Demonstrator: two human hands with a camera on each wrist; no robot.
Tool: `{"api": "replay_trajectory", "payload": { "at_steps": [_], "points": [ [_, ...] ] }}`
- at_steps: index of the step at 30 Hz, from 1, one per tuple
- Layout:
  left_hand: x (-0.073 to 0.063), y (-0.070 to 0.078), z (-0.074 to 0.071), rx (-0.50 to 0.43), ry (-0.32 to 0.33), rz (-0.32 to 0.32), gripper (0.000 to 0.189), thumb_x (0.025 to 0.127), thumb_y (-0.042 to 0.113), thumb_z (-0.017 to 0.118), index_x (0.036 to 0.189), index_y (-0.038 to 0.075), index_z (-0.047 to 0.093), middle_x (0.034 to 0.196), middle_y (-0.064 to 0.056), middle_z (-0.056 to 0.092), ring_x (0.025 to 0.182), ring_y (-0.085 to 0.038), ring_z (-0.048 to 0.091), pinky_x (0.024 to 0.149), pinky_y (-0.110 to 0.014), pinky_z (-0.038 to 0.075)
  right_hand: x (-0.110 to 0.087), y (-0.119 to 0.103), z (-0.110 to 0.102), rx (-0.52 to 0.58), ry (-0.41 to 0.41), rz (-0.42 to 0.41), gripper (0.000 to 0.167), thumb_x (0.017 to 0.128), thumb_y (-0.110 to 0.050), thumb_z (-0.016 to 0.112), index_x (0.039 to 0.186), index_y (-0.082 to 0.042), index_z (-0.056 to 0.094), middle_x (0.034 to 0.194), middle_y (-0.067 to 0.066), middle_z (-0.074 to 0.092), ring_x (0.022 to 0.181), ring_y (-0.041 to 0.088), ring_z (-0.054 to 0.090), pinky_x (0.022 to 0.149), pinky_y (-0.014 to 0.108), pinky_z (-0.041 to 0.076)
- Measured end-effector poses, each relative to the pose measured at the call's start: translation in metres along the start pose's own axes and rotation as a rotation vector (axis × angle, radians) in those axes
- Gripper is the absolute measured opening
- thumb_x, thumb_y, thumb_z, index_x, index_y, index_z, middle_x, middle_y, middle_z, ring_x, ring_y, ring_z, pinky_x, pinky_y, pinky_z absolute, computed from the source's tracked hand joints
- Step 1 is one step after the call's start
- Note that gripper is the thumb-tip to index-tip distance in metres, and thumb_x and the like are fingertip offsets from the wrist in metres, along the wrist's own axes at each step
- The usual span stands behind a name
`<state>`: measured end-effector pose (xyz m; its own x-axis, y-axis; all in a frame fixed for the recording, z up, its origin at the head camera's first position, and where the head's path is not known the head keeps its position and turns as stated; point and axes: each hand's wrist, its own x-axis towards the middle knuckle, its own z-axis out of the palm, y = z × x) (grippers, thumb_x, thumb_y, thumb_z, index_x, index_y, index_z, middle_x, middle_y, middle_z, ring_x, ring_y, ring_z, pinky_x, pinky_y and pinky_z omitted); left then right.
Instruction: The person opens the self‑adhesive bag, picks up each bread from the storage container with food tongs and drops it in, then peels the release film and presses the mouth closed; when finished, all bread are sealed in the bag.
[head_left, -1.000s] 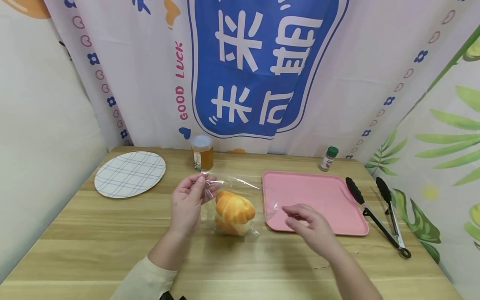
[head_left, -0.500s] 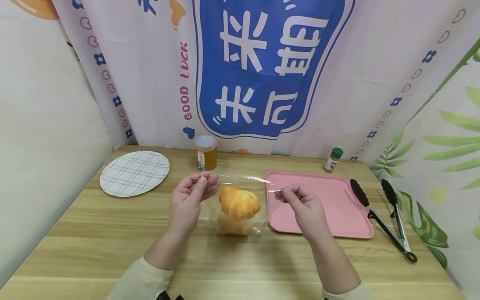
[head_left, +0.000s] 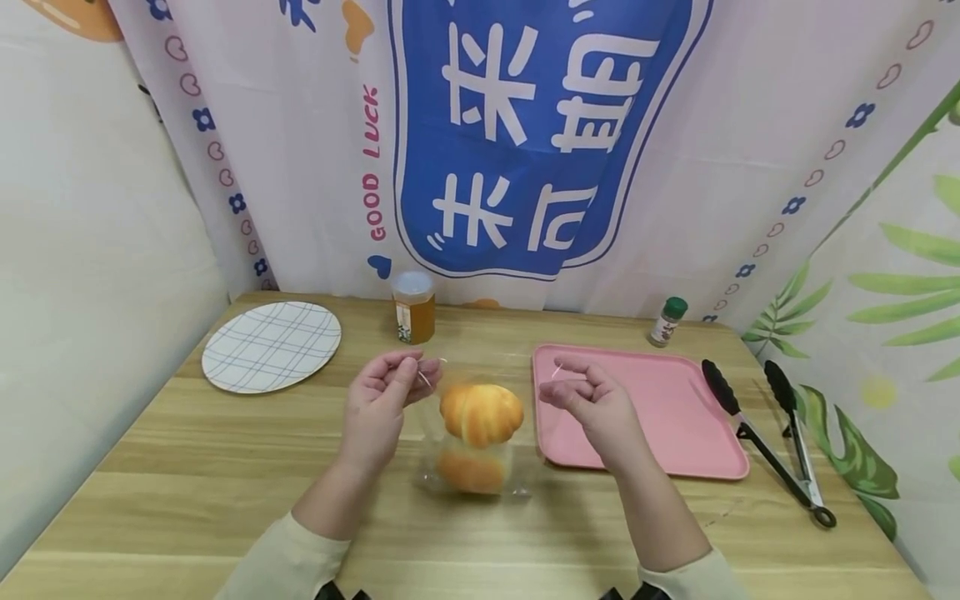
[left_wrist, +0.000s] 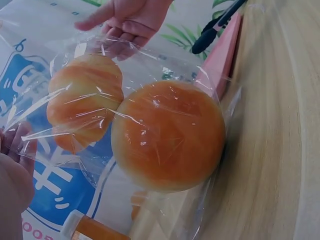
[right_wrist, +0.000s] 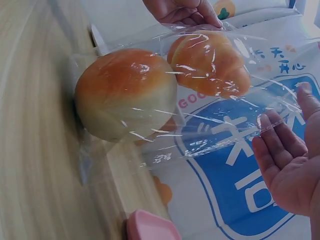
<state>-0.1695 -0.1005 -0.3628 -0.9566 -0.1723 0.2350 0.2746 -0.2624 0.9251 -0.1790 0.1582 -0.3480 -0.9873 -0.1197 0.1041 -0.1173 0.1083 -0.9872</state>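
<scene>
A clear plastic bag (left_wrist: 160, 212) hangs upright over the table in the middle of the head view. Inside are a ridged bread roll (head_left: 482, 414) on top and a round bun (left_wrist: 169, 135) below it. My left hand (head_left: 381, 404) pinches the bag's upper left edge between thumb and fingers. At the upper right edge my right hand (head_left: 600, 408) touches the film, its thumb and fingers spread apart in the right wrist view. The film is so clear that its exact contact with the right fingertips is hard to tell.
On the wooden table (head_left: 247, 483) lie a checked plate (head_left: 272, 347) at left, a pink tray (head_left: 645, 412) at right and black-tipped tongs (head_left: 776, 454) beyond it. Toward the back stand a honey jar (head_left: 414, 310) and a green-capped shaker (head_left: 667, 322).
My right hand came in to the bag's right edge and pinched it, then its fingers spread. The bag now hangs slightly lower. My left hand has kept its hold.
</scene>
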Motion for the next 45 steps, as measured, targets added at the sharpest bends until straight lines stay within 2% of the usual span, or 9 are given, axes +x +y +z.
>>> {"api": "replay_trajectory", "payload": {
  "at_steps": [3,8,12,16,24,27,31,38,45],
  "points": [
    [0.001,0.000,-0.002,0.004,-0.016,0.010,0.014,0.101,0.007,0.051,0.105,0.011,0.064,0.089,0.010,0.076,0.088,-0.009,0.074,0.081,-0.028,0.061,0.002,0.003,0.000,0.002,0.005,0.014,0.030,0.093,-0.006,0.064,0.118,0.011,0.057,0.082,-0.015,0.073,0.085,0.005,0.072,0.088,0.022,0.057],
    [0.004,-0.002,-0.012,0.030,-0.131,0.007,0.022,0.099,0.001,0.053,0.120,-0.001,0.058,0.095,0.013,0.075,0.094,-0.006,0.072,0.087,-0.027,0.059,0.005,0.004,0.000,-0.016,0.072,-0.006,0.014,0.093,-0.005,0.064,0.100,0.007,0.064,0.077,-0.012,0.072,0.079,0.006,0.072,0.081,0.024,0.060],
    [0.010,-0.001,-0.017,0.056,-0.216,-0.048,0.029,0.096,-0.002,0.056,0.125,-0.009,0.055,0.098,0.014,0.075,0.098,-0.005,0.071,0.089,-0.025,0.058,0.006,0.003,-0.004,-0.029,0.070,-0.016,0.018,0.094,-0.006,0.063,0.105,0.008,0.062,0.079,-0.013,0.072,0.079,0.007,0.072,0.082,0.025,0.060],
    [0.017,0.000,-0.016,0.074,-0.230,-0.097,0.028,0.095,0.000,0.059,0.119,-0.013,0.058,0.096,0.012,0.075,0.097,-0.006,0.071,0.088,-0.027,0.058,0.007,0.001,-0.009,-0.066,0.070,-0.032,0.023,0.095,-0.010,0.063,0.108,0.009,0.062,0.081,-0.016,0.072,0.081,0.005,0.071,0.082,0.025,0.060],
    [0.022,0.003,-0.020,0.075,-0.222,-0.135,0.023,0.092,-0.001,0.062,0.095,0.019,0.073,0.091,0.012,0.076,0.092,-0.006,0.072,0.088,-0.023,0.058,0.010,0.004,-0.018,-0.041,0.012,-0.091,0.019,0.095,-0.011,0.064,0.106,0.005,0.065,0.087,-0.016,0.073,0.083,0.004,0.071,0.081,0.024,0.060],
    [0.023,0.003,-0.021,0.083,-0.223,-0.129,0.022,0.091,-0.001,0.063,0.095,0.017,0.074,0.090,0.011,0.076,0.091,-0.006,0.072,0.088,-0.023,0.058,0.010,0.005,-0.021,-0.018,0.008,-0.099,0.012,0.094,-0.006,0.064,0.104,-0.009,0.070,0.087,-0.015,0.074,0.081,0.004,0.071,0.080,0.026,0.061],
    [0.023,0.003,-0.021,0.088,-0.238,-0.100,0.017,0.092,-0.001,0.063,0.099,0.009,0.073,0.089,0.011,0.075,0.086,-0.005,0.071,0.085,-0.023,0.059,0.010,0.004,-0.023,-0.008,-0.003,-0.118,0.025,0.093,-0.003,0.064,0.099,-0.027,0.070,0.087,-0.016,0.074,0.081,0.003,0.071,0.079,0.025,0.061],
    [0.023,0.001,-0.024,0.026,-0.302,-0.012,0.040,0.091,-0.010,0.057,0.093,0.026,0.074,0.087,0.011,0.075,0.082,-0.003,0.071,0.078,-0.021,0.060,0.010,0.005,-0.027,0.025,-0.054,-0.182,0.033,0.092,0.005,0.060,0.097,-0.024,0.074,0.090,-0.012,0.075,0.081,0.002,0.071,0.078,0.023,0.060],
    [0.023,0.001,-0.030,0.048,-0.374,0.044,0.047,0.089,-0.015,0.052,0.085,0.026,0.075,0.087,0.011,0.075,0.083,-0.003,0.071,0.077,-0.020,0.060,0.011,0.006,-0.033,-0.026,-0.066,-0.213,0.037,0.088,0.011,0.057,0.083,-0.022,0.074,0.087,-0.014,0.073,0.081,0.001,0.069,0.077,0.019,0.059]
  ]
}}
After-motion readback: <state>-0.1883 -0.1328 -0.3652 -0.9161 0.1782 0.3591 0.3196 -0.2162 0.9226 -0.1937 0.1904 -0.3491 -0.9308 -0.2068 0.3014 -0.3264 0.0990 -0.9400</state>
